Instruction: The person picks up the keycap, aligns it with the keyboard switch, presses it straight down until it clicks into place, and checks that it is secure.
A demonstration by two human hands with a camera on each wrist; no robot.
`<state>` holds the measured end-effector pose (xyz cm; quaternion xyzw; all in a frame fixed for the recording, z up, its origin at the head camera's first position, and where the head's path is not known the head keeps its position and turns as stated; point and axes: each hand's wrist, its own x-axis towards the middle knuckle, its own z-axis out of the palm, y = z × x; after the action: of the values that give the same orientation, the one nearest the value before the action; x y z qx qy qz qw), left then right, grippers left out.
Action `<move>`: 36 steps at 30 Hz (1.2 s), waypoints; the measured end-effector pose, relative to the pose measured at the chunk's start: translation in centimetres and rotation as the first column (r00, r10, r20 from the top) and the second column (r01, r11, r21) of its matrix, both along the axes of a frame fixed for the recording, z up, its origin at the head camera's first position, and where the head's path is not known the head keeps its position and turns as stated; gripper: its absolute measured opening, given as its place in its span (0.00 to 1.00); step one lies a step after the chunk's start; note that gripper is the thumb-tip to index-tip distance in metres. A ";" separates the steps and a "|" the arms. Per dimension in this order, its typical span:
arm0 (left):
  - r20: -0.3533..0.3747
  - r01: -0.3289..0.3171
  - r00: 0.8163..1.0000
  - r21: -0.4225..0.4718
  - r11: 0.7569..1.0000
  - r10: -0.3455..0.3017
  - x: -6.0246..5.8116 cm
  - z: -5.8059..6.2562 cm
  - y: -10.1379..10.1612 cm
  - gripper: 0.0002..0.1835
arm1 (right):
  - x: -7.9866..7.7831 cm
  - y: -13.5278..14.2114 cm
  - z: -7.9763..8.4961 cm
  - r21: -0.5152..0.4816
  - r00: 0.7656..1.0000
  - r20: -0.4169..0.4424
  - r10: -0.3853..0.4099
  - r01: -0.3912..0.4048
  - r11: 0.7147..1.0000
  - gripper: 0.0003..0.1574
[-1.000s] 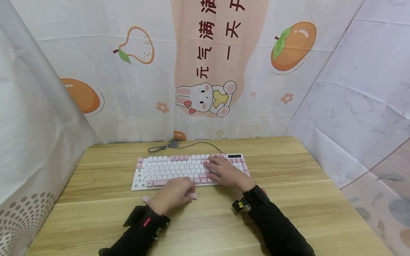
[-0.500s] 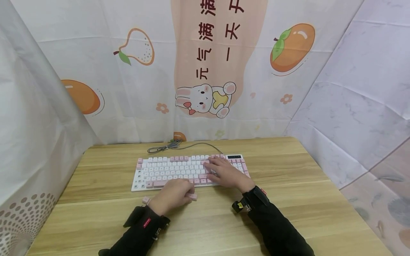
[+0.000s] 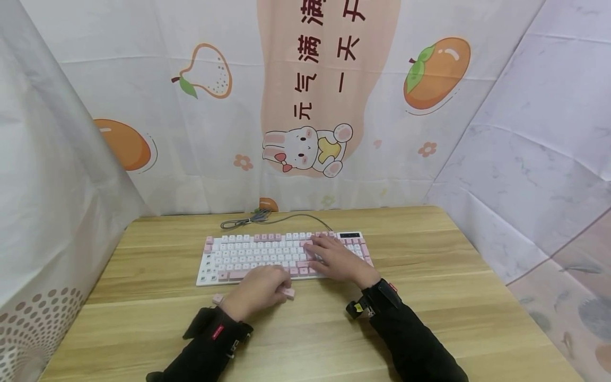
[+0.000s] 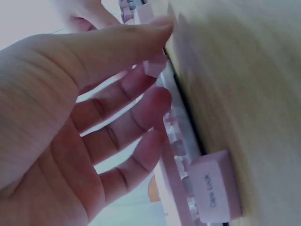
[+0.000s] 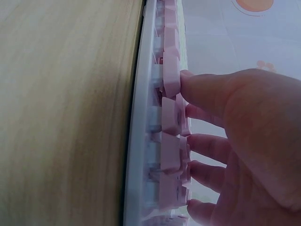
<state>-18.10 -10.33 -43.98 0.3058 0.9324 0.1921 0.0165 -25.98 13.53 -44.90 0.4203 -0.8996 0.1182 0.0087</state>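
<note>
A white keyboard with white and pink keys (image 3: 260,256) lies on the table. In front of its near edge is my left hand (image 3: 258,291), thumb and index finger around a small pink keycap (image 3: 288,293). In the left wrist view that keycap (image 4: 155,66) shows at the index fingertip under the thumb, while the other fingers are spread beside the keyboard. A loose pink Caps Lock keycap (image 4: 211,188) lies on the table by the left wrist. My right hand (image 3: 341,258) rests on the keyboard's right part, its thumb touching a pink key (image 5: 171,75) at the edge.
A grey cable (image 3: 238,221) lies partly coiled behind the keyboard. At the keyboard's left end, several key positions (image 3: 207,263) have bare switches. A printed curtain (image 3: 215,132) hangs behind the wooden table (image 3: 429,297) and at both sides.
The keycap at the left fingertips looks slightly more tilted. Both hands and the keyboard stay in place; the head view shifts a little.
</note>
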 end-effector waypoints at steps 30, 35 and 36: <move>-0.064 -0.140 0.987 0.146 0.979 0.151 -0.9 3.5 -7.9 0.08 | 0.1 0.0 0.1 -0.001 1.000 0.015 0.006 -0.006 1.000 0.32; -0.032 -0.203 0.977 0.153 0.967 0.211 -1.0 3.7 -9.3 0.09 | 0.0 0.0 0.1 -0.004 1.000 0.014 0.009 -0.009 1.000 0.32; -0.023 -0.221 0.974 0.149 0.964 0.227 -1.0 3.8 -9.5 0.09 | 0.0 0.0 0.1 -0.004 1.000 0.018 0.008 -0.008 1.000 0.32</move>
<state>-19.05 -19.86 -40.20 0.2026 0.9445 0.2543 -0.0464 -25.98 13.53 -44.82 0.4226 -0.8978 0.1238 0.0009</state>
